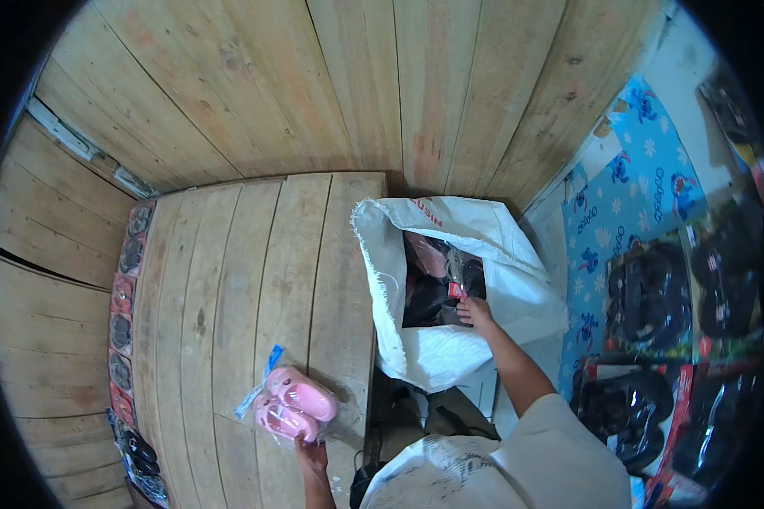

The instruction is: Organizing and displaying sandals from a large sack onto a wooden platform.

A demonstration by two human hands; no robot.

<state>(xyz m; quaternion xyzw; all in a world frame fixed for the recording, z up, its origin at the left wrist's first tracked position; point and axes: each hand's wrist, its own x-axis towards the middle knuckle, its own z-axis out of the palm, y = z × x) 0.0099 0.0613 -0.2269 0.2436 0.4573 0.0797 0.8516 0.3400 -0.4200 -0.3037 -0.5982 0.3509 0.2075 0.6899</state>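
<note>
Pink clogs in a clear plastic bag with a blue top strip [296,401] lie at the near edge of a wooden plank table. My left hand [312,453] grips the toe end of that bag, its thumb on top. A white woven sack [442,356] stands wide open to the right of the table. Inside it are dark and pinkish bagged footwear [428,254] and a small red tag [456,290]. My right hand [474,312] reaches over the sack's near rim and its fingers touch the packaging by the tag; whether they grip it is unclear.
Packaged dark footwear [648,296] hangs in rows on the right, beside a blue cartoon-print sheet [611,184]. Small packets [121,334] line the table's far left edge, with black bagged footwear [141,453] below them. A plank wall [369,83] rises behind the table and sack.
</note>
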